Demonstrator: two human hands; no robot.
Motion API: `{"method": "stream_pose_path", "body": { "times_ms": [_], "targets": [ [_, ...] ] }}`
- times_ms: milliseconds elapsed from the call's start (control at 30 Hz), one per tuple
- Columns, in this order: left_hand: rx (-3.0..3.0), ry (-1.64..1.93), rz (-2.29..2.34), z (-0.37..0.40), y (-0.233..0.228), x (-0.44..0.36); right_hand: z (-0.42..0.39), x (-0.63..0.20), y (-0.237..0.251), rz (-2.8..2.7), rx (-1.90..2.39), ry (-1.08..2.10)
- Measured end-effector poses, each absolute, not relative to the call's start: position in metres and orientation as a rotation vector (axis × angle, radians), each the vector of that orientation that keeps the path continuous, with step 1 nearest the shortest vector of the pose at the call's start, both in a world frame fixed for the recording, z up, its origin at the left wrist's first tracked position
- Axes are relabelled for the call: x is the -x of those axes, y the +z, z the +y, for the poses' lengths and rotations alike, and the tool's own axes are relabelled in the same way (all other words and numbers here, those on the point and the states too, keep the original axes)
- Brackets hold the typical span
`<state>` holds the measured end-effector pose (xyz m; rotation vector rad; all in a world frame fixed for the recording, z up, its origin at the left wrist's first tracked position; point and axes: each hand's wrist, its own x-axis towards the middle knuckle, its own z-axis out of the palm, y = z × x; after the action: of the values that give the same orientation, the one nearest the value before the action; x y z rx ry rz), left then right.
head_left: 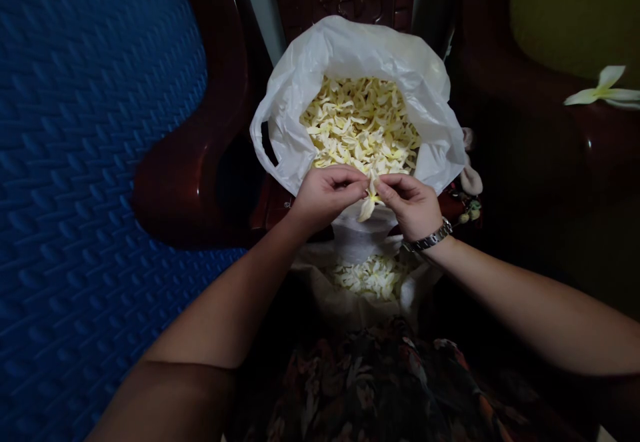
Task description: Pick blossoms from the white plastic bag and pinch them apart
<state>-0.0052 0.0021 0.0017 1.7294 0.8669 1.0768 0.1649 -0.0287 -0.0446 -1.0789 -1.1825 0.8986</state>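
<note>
Over the bag (320, 75) of petals (360, 129), the left hand (327, 192) and right hand (410, 203) are both pinching one flower (369, 203); pulling gently near its base is looking wisest. A lap pile (370, 277) is sitting below, a whole bloom (603, 89) lying well apart, nothing blocking.

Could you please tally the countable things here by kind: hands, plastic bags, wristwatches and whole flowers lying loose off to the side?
Hands: 2 (left hand, right hand, together pinching one flower)
White plastic bag of petals: 1
Wristwatch: 1
Loose whole flower at right: 1
Total: 5
</note>
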Motion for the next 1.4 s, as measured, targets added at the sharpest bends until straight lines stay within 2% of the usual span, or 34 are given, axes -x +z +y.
{"method": "stream_pose_path", "body": {
  "times_ms": [667,1067,1200,1400],
  "targets": [
    [-1.675,1.033,0.959,0.001,0.003,0.005,-0.029,-0.166,-0.045,-1.250,1.126,0.885],
    [-1.368,1.023,1.004,0.000,-0.002,-0.004,-0.031,-0.164,-0.041,-1.287,1.101,0.842],
    [-1.314,1.095,0.962,0.001,-0.002,-0.005,-0.030,-0.164,-0.042,-1.271,1.097,0.873],
    [-1.284,0.978,0.963,0.002,0.002,-0.003,-0.024,-0.166,-0.046,-1.191,1.067,0.985]
  ]
}}
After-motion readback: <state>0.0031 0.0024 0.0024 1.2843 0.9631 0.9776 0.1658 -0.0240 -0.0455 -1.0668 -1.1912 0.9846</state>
